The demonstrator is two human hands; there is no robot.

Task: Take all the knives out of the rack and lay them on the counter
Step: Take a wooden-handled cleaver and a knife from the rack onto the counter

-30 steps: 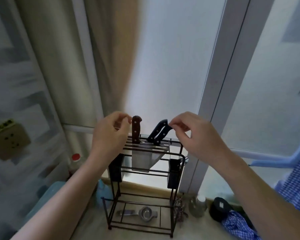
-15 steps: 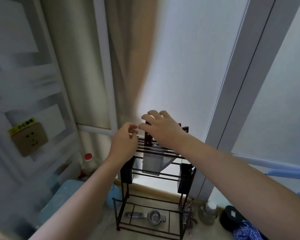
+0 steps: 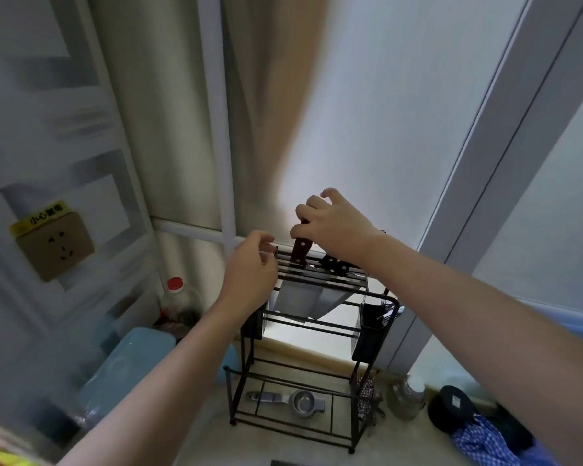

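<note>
- Knives stood in the top slots of the black wire rack (image 3: 312, 344): a brown-handled knife (image 3: 300, 252) with a broad blade hanging below the bars, and just right of it two black-handled knives (image 3: 334, 264) whose blades crossed behind that broad one.
- Right hand (image 3: 334, 223) was clamped on the top of the brown handle, thumb and first fingers pinching it, the other fingers lifted off. A pinch that high on the handle looked weak for a heavy blade; the knife could have swung or slipped as it came clear.
- Left hand (image 3: 249, 280) hovered at the near left corner of the rack's top bars, fingers loosely curled with nothing in them. Whether it touched the wire I could not tell. It sat close to where the blade would rise, so a crooked pull risked a cut.
- Blades overlapped under the bars; dragging the broad one up at an angle might have snagged the black-handled pair or rocked the light rack.
- Worktop (image 3: 202, 438) near the rack's foot carried a metal strainer (image 3: 295, 400) on the lowest shelf, a small jar (image 3: 406, 396) and a checked cloth (image 3: 482, 442) to the right, leaving little bare room for laying knives down.
</note>
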